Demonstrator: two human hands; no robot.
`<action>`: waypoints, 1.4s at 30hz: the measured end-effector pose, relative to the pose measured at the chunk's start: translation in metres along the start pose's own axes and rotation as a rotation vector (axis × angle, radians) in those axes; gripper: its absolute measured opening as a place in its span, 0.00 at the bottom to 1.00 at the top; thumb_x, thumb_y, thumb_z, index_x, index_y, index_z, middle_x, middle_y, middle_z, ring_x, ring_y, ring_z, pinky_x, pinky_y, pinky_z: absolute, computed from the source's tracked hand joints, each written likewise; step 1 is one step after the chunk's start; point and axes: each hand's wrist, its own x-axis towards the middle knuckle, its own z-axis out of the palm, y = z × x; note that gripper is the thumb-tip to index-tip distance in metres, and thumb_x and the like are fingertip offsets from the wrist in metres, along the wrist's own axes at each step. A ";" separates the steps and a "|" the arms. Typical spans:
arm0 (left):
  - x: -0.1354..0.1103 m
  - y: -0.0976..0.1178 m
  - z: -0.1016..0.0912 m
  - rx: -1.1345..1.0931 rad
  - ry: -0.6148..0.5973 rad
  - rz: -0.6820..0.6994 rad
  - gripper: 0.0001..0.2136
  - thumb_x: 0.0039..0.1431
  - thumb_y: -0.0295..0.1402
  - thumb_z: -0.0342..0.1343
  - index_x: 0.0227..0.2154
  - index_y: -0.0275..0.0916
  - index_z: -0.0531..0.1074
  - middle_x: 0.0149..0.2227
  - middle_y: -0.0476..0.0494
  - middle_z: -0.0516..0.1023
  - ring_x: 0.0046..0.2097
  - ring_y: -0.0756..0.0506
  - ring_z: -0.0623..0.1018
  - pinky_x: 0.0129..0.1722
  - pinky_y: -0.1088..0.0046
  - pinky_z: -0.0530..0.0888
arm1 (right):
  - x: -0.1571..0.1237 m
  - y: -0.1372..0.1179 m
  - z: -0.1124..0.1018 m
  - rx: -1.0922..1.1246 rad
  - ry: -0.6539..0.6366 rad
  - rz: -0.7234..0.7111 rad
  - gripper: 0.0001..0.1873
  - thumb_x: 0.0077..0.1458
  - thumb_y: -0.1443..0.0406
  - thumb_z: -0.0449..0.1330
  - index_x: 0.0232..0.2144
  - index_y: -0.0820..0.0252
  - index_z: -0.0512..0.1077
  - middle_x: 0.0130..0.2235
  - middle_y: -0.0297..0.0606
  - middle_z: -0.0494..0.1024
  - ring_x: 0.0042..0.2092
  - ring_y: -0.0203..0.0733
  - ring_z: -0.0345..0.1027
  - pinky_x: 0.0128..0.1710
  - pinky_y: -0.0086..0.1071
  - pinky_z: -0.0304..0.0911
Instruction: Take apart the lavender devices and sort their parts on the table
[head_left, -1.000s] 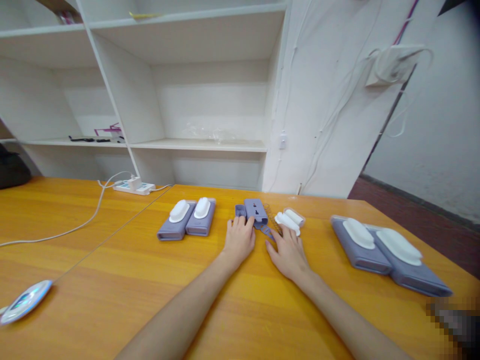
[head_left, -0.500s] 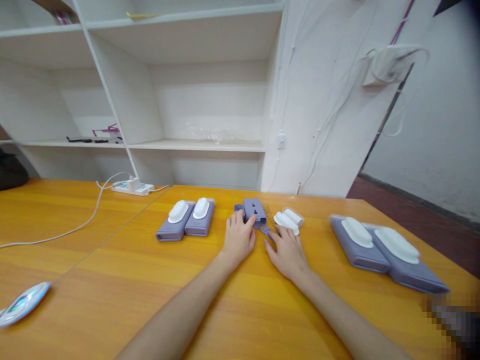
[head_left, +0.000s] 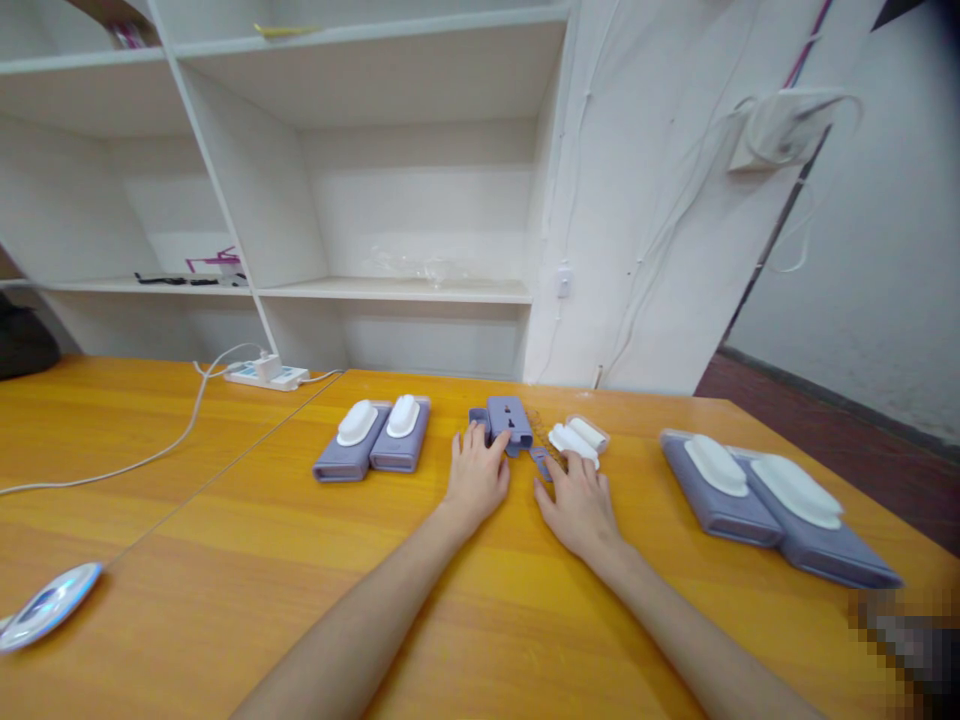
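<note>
Left hand (head_left: 478,475) and right hand (head_left: 579,500) lay half open at one block (head_left: 508,415) on the table (head_left: 480,640).
The left thumb touched the block, perhaps to steady it, fingers by one small cup (head_left: 480,416); the right index touched one strip (head_left: 541,462), neither hand visibly gripping. Two boxes (head_left: 379,451) stood leftward and two boxes (head_left: 772,510) rightward, perhaps spaced for elbow room; at least two white pieces (head_left: 572,441) lay by the right fingers.

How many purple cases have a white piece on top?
4. Left of the left hand: leftmost case and its neighbour. Right of the right hand: third case, rightmost case. Can't rule out hidden ones.
</note>
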 end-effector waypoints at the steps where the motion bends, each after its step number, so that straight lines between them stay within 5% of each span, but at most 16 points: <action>1: 0.000 0.000 0.000 0.000 0.002 0.002 0.20 0.58 0.32 0.49 0.55 0.46 0.61 0.54 0.38 0.62 0.59 0.37 0.59 0.57 0.52 0.54 | 0.000 0.000 0.000 0.000 -0.004 -0.001 0.20 0.57 0.59 0.52 0.51 0.57 0.67 0.49 0.48 0.66 0.49 0.53 0.57 0.44 0.41 0.52; 6: 0.000 0.000 -0.001 -0.001 0.011 0.010 0.20 0.57 0.32 0.49 0.54 0.45 0.62 0.54 0.38 0.62 0.58 0.38 0.60 0.57 0.56 0.56 | 0.000 0.001 0.001 0.019 0.014 0.002 0.20 0.57 0.59 0.52 0.51 0.57 0.67 0.50 0.48 0.66 0.50 0.53 0.57 0.45 0.41 0.53; 10: 0.001 0.002 -0.004 0.008 0.027 0.001 0.19 0.57 0.32 0.50 0.53 0.44 0.62 0.54 0.38 0.61 0.56 0.39 0.61 0.54 0.59 0.60 | 0.001 0.001 -0.005 0.033 0.081 0.001 0.12 0.57 0.59 0.52 0.38 0.59 0.71 0.46 0.46 0.67 0.48 0.50 0.58 0.44 0.38 0.53; 15: 0.001 0.007 -0.010 0.033 0.052 -0.013 0.11 0.60 0.33 0.47 0.45 0.41 0.67 0.46 0.39 0.66 0.49 0.40 0.66 0.47 0.63 0.65 | 0.001 0.000 -0.009 0.007 0.088 -0.028 0.15 0.60 0.60 0.48 0.28 0.60 0.71 0.34 0.42 0.71 0.40 0.46 0.63 0.41 0.36 0.53; 19: 0.001 0.009 -0.011 0.067 0.000 0.042 0.09 0.63 0.34 0.43 0.35 0.40 0.67 0.39 0.41 0.69 0.45 0.42 0.69 0.44 0.66 0.67 | 0.000 0.000 -0.006 0.041 0.010 -0.047 0.16 0.61 0.61 0.47 0.30 0.59 0.71 0.32 0.40 0.73 0.35 0.42 0.66 0.35 0.33 0.54; 26: 0.001 0.006 -0.003 0.067 -0.233 0.037 0.10 0.64 0.35 0.41 0.36 0.40 0.67 0.36 0.43 0.75 0.39 0.44 0.75 0.36 0.69 0.70 | 0.000 0.001 -0.005 0.058 -0.062 -0.018 0.13 0.61 0.60 0.48 0.33 0.57 0.70 0.33 0.37 0.76 0.32 0.41 0.69 0.28 0.31 0.52; 42: 0.002 0.007 -0.003 0.118 -0.331 -0.016 0.22 0.64 0.40 0.37 0.32 0.36 0.77 0.33 0.36 0.79 0.37 0.40 0.78 0.37 0.64 0.71 | 0.000 0.001 -0.005 0.040 -0.105 -0.017 0.12 0.60 0.60 0.47 0.34 0.56 0.69 0.33 0.36 0.77 0.32 0.42 0.71 0.26 0.31 0.51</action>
